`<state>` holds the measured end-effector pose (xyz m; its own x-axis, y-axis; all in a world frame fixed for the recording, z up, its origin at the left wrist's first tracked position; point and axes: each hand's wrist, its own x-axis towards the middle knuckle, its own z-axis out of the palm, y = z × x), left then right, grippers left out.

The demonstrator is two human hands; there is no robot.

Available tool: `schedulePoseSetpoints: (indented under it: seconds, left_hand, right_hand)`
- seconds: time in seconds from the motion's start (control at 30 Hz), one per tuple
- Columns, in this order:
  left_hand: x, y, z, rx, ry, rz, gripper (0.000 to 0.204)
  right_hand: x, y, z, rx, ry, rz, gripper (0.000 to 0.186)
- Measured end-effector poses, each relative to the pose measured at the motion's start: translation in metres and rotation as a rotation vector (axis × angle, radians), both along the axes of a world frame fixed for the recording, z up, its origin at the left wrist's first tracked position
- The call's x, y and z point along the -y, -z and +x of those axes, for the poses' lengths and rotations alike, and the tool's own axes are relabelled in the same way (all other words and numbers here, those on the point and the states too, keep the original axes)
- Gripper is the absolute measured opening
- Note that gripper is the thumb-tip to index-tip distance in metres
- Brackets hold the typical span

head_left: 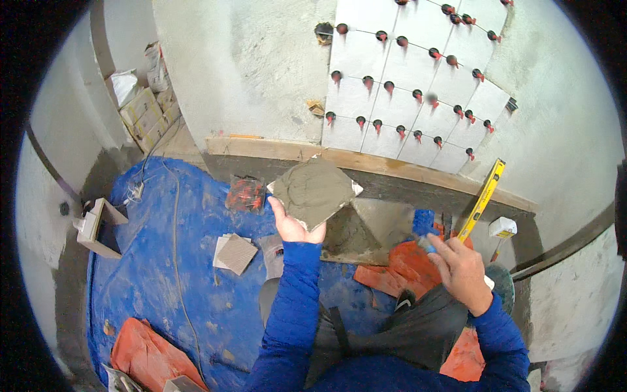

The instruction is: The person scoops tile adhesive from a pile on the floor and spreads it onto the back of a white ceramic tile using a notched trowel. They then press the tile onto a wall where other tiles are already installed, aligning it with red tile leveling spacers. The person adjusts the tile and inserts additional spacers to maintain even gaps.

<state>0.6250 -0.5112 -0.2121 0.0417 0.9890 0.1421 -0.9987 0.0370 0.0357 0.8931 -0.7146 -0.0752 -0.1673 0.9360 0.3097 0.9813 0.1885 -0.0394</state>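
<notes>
Over the blue sheet's (pixel 215 209) far edge, your left hand (pixel 299 225) carries the tile (pixel 356 189) from below by its near corner, probably so the grey paste (pixel 313 189) stays on top, while your right hand (pixel 459 269) grips a blurred handle (pixel 426 244).

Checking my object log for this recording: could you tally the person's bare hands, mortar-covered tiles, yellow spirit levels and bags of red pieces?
Left hand and right hand: 2
Mortar-covered tile: 1
Yellow spirit level: 1
Bag of red pieces: 1
Total: 5
</notes>
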Motion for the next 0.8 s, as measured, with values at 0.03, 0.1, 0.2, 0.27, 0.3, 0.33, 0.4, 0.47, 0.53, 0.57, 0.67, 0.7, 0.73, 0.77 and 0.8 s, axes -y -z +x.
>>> schedulePoseSetpoints:
  seconds: [0.03, 0.1, 0.2, 0.27, 0.3, 0.33, 0.4, 0.47, 0.53, 0.57, 0.67, 0.7, 0.73, 0.77, 0.8]
  left_hand:
    - [0.001, -0.003, -0.001, 0.003, 0.018, -0.019, 0.072]
    - [0.003, -0.007, -0.002, 0.003, 0.031, 0.045, 0.072]
    - [0.007, -0.011, -0.001, 0.026, 0.038, -0.025, 0.069]
    - [0.010, -0.013, 0.000, 0.001, 0.048, -0.027, 0.068]
    - [0.012, -0.014, 0.001, -0.027, 0.055, -0.012, 0.067]
    - [0.014, -0.015, 0.001, -0.048, 0.072, 0.001, 0.067]
    - [0.017, -0.017, 0.002, -0.045, 0.105, 0.025, 0.067]
    - [0.019, -0.020, 0.004, -0.067, 0.134, 0.026, 0.067]
    - [0.022, -0.020, 0.007, -0.117, 0.147, 0.005, 0.068]
    - [0.022, -0.020, 0.009, -0.121, 0.162, 0.020, 0.068]
    - [0.021, -0.015, 0.014, -0.124, 0.181, 0.028, 0.070]
    - [0.019, -0.012, 0.013, -0.120, 0.182, -0.009, 0.070]
    - [0.018, -0.009, 0.014, -0.105, 0.199, 0.001, 0.070]
    - [0.017, -0.006, 0.013, -0.130, 0.188, -0.043, 0.072]
    - [0.014, -0.004, 0.010, -0.168, 0.154, -0.104, 0.072]
  right_hand:
    - [0.003, 0.001, 0.002, -0.008, -0.016, 0.050, 0.040]
    - [0.004, 0.008, 0.005, -0.022, -0.064, 0.185, 0.043]
    - [-0.001, 0.018, 0.005, 0.018, -0.135, 0.252, 0.047]
    - [-0.007, 0.015, 0.010, 0.058, -0.141, 0.296, 0.048]
    - [-0.011, 0.009, 0.016, 0.076, -0.133, 0.310, 0.048]
    - [-0.014, 0.001, 0.021, 0.087, -0.119, 0.333, 0.048]
    - [-0.020, -0.017, 0.030, 0.115, -0.139, 0.298, 0.048]
    - [-0.027, -0.034, 0.035, 0.114, -0.167, 0.309, 0.046]
    - [-0.032, -0.043, 0.035, 0.020, -0.104, 0.265, 0.045]
    - [-0.037, -0.043, 0.036, -0.029, -0.079, 0.249, 0.044]
    - [-0.055, -0.016, 0.044, -0.335, -0.065, 0.221, 0.035]
    - [-0.063, 0.005, 0.050, -0.446, -0.036, 0.189, 0.033]
    - [-0.076, 0.034, 0.057, -0.614, 0.042, 0.117, 0.032]
    - [-0.091, 0.067, 0.068, -0.686, 0.148, -0.001, 0.032]
    - [-0.103, 0.107, 0.078, -0.790, 0.207, -0.109, 0.034]
